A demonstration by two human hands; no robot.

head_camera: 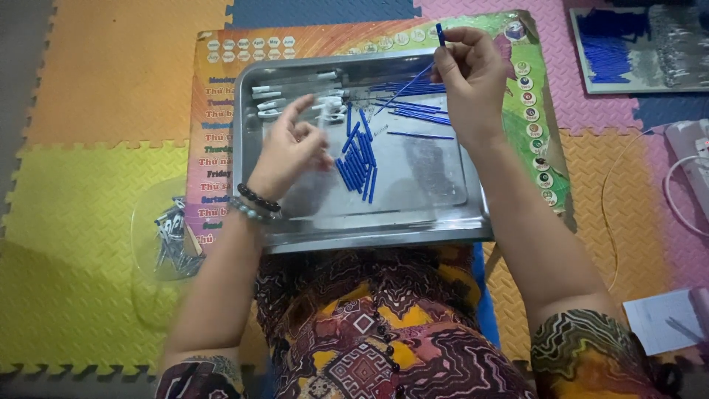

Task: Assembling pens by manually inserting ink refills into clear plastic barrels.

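A shallow steel tray (443, 214) sits in the middle of the frame on a colourful printed board (214, 140), which lies on a floor of interlocking foam mats (96, 81). The right hand (473, 77), raised over the tray's upper right corner, pinches a thin blue tube (440, 34) between thumb and fingertips, the tube standing nearly upright above the knuckles. The left hand (292, 148) hovers over the left half of the tray with its fingers loosely curled and forefinger lifted; whether it holds anything is blurred and cannot be told. Two bead bracelets (255, 203) ring its wrist. Just right of that hand lies a heap of short blue tubes (358, 159), and thinner long blue rods (413, 103) lie scattered toward the upper right of the tray. Small white caps (269, 100) cluster in the tray's upper left. A clear bag of metal bits (173, 236) rests on the yellow mat at the left. A second tray (642, 52) with blue pieces shows at the upper right.
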